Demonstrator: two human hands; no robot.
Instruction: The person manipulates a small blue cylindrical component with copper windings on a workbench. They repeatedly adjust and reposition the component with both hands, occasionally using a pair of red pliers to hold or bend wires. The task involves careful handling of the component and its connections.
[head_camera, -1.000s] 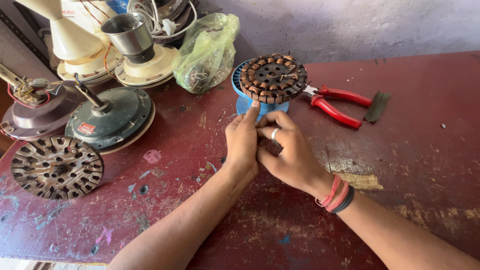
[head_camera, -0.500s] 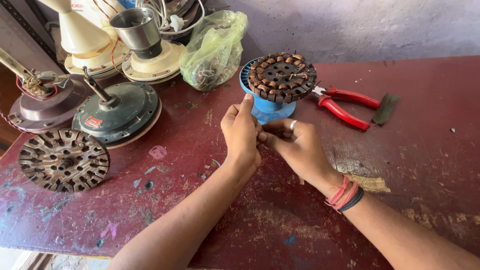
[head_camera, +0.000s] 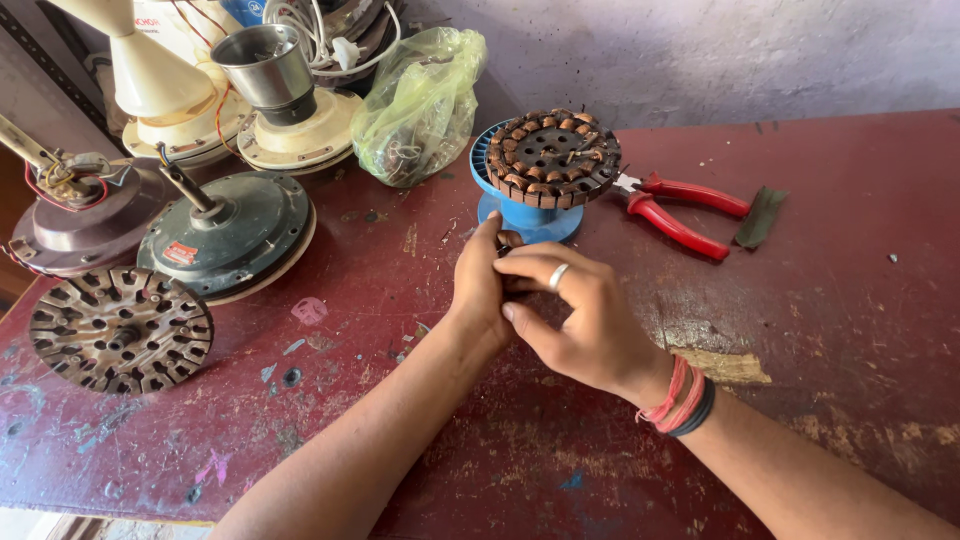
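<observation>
Left hand (head_camera: 480, 290): pinching small coil piece (head_camera: 509, 239)
Right hand (head_camera: 575, 315): fingers pinched together beside it
Handling: light, likely fragile; grip edges

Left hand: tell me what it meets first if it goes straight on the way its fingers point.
Likely the blue plastic stand under the round copper-wound stator; the left hand points up-table at it, though depth is unclear.
</observation>
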